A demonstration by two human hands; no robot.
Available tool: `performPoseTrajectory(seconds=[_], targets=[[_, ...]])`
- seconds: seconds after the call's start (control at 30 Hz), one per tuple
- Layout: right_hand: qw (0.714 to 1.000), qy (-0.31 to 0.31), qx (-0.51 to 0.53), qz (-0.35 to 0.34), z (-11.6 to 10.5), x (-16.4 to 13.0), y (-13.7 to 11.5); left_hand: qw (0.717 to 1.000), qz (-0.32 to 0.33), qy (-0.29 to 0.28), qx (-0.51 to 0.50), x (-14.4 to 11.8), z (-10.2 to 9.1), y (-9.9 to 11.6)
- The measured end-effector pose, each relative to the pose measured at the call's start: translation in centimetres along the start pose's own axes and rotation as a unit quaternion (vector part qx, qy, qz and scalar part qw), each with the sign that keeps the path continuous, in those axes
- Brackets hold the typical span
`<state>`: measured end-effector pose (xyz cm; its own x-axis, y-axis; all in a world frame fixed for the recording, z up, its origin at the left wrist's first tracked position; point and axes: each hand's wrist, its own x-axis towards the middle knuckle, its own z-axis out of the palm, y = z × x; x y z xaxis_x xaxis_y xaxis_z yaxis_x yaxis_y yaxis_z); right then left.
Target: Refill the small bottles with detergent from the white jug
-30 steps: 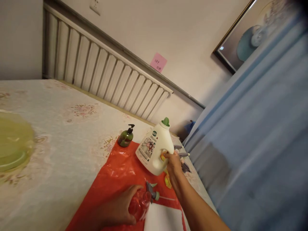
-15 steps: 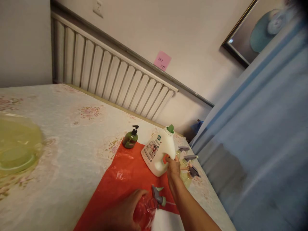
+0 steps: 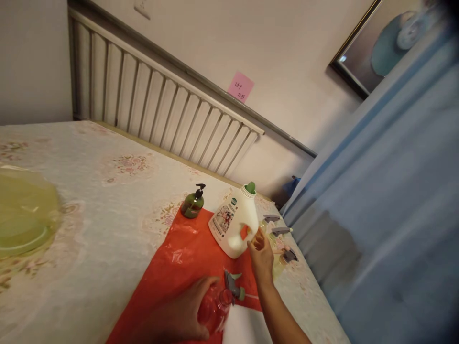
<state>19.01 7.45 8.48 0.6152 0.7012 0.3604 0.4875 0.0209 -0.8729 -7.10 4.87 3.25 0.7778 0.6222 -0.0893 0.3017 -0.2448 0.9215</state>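
My left hand [image 3: 179, 310] grips a red spray bottle [image 3: 215, 308] with a grey and green trigger head, low on a red plastic bag [image 3: 186, 263]. My right hand [image 3: 261, 253] hovers just beside a white jug [image 3: 234, 222] with a green spout. Its fingers are slightly apart, close to the jug's handle but not gripping it. The jug stands upright on the red bag.
A green pump bottle [image 3: 192, 203] stands behind the bag. Several yellowish spray bottles [image 3: 278, 243] with grey triggers lie right of the jug near the table edge. A yellow-green basin [image 3: 25, 215] sits at far left. A blue curtain [image 3: 387, 215] hangs right; radiator [image 3: 154, 105] behind.
My right hand has let go of the white jug's handle and drawn back a little. The jug now stands on the bag. My left hand still holds the red spray bottle.
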Motion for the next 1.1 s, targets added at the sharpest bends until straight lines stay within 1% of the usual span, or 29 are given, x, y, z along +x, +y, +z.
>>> performPoseTrajectory(seconds=[0.03,0.07,0.17,0.23,0.33,0.4,0.47,0.57,0.63,0.7,0.8,0.87,0.97,1.1], targets=[[1.0,0.012,-0.027,0.001,-0.4,-1.0,-0.1,1.0,0.004,0.001,0.0,-0.1,-0.1,0.2],[0.999,0.012,-0.039,0.001,-0.8,-2.1,-0.2,1.0,0.008,0.003,0.002,-0.2,-0.1,0.3],[0.999,-0.047,-0.015,0.005,-1.7,-5.5,-0.3,1.0,0.017,0.008,0.009,-0.2,-0.1,0.7],[0.997,-0.08,-0.019,0.002,-2.3,-7.3,-0.1,1.0,0.019,0.004,0.012,-0.2,0.0,0.9],[0.991,-0.124,-0.039,0.007,-3.2,-9.1,0.4,0.999,0.029,0.006,0.011,-0.1,-0.1,1.1],[0.989,-0.143,-0.045,0.013,-3.9,-9.8,0.9,0.999,0.031,0.005,0.011,-0.2,-0.2,1.3],[0.987,-0.143,-0.067,0.001,-4.6,-10.2,1.4,1.0,0.026,0.005,0.009,-0.3,-0.3,1.4],[0.977,-0.145,-0.15,-0.053,-5.4,-10.5,2.1,1.0,0.023,0.015,-0.005,-0.2,-0.1,1.0],[0.958,-0.158,-0.218,-0.095,-5.8,-10.4,2.5,0.999,0.03,0.025,-0.017,0.0,0.1,0.6],[0.935,-0.177,-0.281,-0.122,-5.8,-10.3,2.9,0.999,0.034,0.031,-0.026,0.1,0.3,0.1],[0.904,-0.213,-0.347,-0.127,-5.3,-10.0,3.3,0.999,0.034,0.027,-0.031,0.2,0.4,0.0],[0.893,-0.234,-0.363,-0.127,-4.8,-9.9,3.4,0.999,0.03,0.025,-0.031,0.1,0.3,0.1],[0.893,-0.243,-0.357,-0.126,-4.2,-9.7,3.4,0.999,0.024,0.027,-0.031,-0.2,0.2,0.6],[0.916,-0.228,-0.298,-0.142,-4.4,-8.9,1.9,0.999,0.027,0.03,-0.034,-0.4,-0.1,1.2]])
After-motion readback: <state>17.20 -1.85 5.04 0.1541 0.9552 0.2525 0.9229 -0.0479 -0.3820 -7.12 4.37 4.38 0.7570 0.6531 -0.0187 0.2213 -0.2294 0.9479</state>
